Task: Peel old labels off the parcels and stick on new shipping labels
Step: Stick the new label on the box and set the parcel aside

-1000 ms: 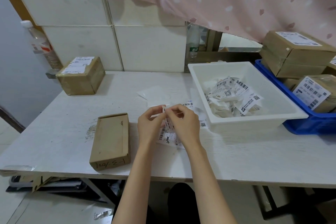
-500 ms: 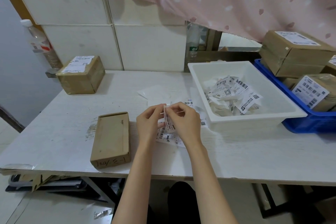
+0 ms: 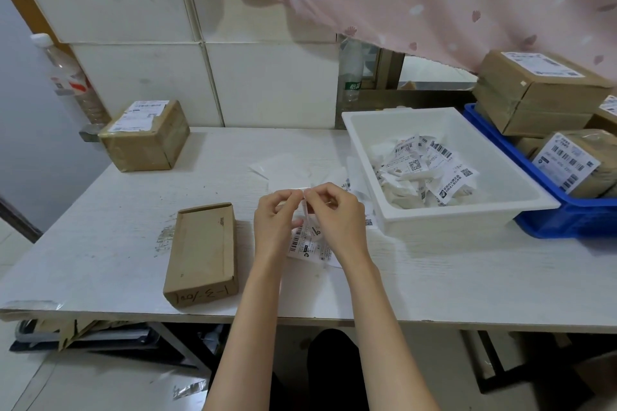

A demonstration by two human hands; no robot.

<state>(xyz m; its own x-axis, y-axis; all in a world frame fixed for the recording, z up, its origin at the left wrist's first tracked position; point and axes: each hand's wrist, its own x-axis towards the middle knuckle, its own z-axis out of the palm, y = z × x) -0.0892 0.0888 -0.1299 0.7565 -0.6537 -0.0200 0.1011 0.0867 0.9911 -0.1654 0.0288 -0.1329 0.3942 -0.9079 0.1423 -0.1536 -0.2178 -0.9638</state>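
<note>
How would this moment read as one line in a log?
left hand: pinches label | right hand: pinches label | flat parcel: bare, on table

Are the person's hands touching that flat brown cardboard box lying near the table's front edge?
Apart. The head view shows bare white tabletop between the flat brown cardboard box and the left hand.

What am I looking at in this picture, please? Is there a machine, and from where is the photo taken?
There is no machine. A person wears a camera on the head, looking down at their own bare hands. The left hand and the right hand together pinch a shipping label, apparently peeling it from its backing, above a white table. Left of the hands lies a flat cardboard parcel with no label on top. A labelled box stands at the far left. The white tray holds crumpled old labels. The blue crate on the right holds more labelled parcels.
</note>
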